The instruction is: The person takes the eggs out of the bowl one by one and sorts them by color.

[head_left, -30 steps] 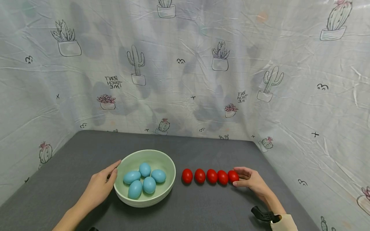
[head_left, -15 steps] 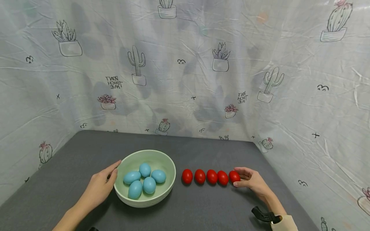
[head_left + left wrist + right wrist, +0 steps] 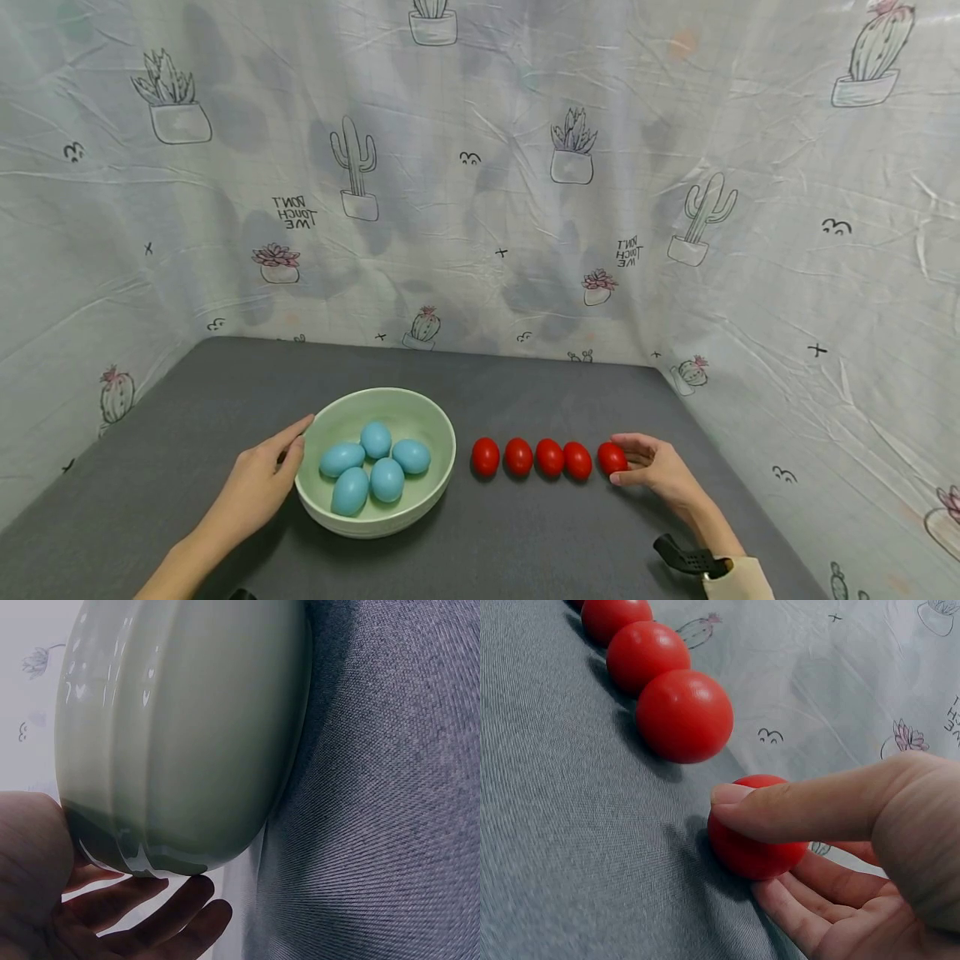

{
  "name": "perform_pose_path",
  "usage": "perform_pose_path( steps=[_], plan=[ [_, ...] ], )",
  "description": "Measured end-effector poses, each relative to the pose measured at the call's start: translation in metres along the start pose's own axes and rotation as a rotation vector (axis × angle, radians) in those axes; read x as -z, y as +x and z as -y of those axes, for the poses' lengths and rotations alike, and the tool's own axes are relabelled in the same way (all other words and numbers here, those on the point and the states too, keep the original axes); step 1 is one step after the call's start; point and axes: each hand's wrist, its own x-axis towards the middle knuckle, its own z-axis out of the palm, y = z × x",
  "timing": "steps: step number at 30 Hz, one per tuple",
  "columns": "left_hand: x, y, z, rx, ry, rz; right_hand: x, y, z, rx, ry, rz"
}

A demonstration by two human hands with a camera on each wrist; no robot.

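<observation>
A pale green bowl [image 3: 378, 527] holds several light blue eggs [image 3: 350, 492]. My left hand [image 3: 258, 479] rests against the bowl's left side, index fingertip at the rim; in the left wrist view its fingers [image 3: 176, 915] touch the outer wall. On the right, my right hand [image 3: 660, 475] pinches a red egg [image 3: 612, 458] between thumb and fingers, close over the cloth. The right wrist view shows the thumb [image 3: 787, 814] across this egg [image 3: 754, 859]. Several more red eggs [image 3: 550, 458] lie in a row between it and the bowl.
Dark grey cloth [image 3: 480, 550] covers the table. A pale curtain [image 3: 480, 208] printed with cacti hangs behind it and along both sides. A black strap [image 3: 686, 558] sits around the right wrist, above a cream sleeve [image 3: 738, 581].
The right hand has shifted slightly right with the pinched red egg, widening its gap from the other red eggs. The left hand and the bowl stay in place.
</observation>
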Motion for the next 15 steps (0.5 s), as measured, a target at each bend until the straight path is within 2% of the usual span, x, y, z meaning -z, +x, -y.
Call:
perform_pose_path(
  steps=[7, 15],
  plan=[
    [-0.0001, 0.0005, -0.0002, -0.002, 0.003, -0.005, -0.0084, 0.0009, 0.0038, -0.002, 0.011, -0.038],
    [-0.0002, 0.0005, 0.0010, 0.000, 0.002, -0.004, -0.0070, 0.0013, 0.0035, -0.013, -0.015, 0.006]
  ],
)
